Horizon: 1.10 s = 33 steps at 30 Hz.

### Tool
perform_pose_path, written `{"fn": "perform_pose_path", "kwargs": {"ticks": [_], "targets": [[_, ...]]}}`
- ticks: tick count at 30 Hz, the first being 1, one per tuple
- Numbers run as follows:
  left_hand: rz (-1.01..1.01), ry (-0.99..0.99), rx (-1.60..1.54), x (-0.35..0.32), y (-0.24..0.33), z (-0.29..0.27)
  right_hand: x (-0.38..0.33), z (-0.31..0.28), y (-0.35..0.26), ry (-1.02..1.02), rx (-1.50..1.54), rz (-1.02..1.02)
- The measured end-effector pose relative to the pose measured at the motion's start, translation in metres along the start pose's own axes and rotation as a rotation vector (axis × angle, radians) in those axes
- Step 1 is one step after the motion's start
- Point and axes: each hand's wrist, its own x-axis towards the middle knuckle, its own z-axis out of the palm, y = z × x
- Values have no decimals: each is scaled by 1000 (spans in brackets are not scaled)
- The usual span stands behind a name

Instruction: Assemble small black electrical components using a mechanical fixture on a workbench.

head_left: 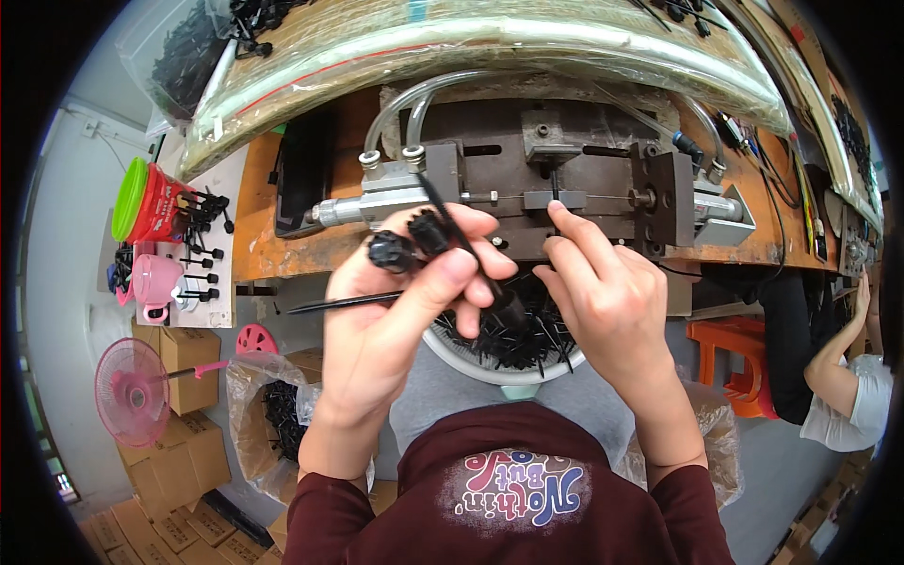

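My left hand [400,306] grips a few black plastic pin-like parts [414,243], round heads up, thin stems sticking out to the left and upward. My right hand [603,297] reaches forward, its forefinger and thumb pinching a thin black part [556,193] set upright in the slot of a grey metal press fixture [556,179]. Below both hands, a white bowl [490,367] on my lap holds several more black parts.
The fixture sits on an orange wooden bench [254,217] with clear hoses. A red-and-green cup [151,202], a pink mug [155,282] and loose black parts lie to the left. A pink fan [132,391], cardboard boxes and a bag of parts stand lower left. Another person's arm [838,363] is at right.
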Motion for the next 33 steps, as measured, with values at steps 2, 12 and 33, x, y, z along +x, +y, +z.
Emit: {"fn": "perform_pose_path", "kwargs": {"ticks": [2,12,33], "targets": [[-42,9,-20,-1,-2,3,3,-6,1,24,51,-2],[-188,-105,-30,-2,-12,6,-11,-42,-18,60,670,37],[400,-58,559,-19,-8,-1,-2,-18,3,-185,-6,4]]}}
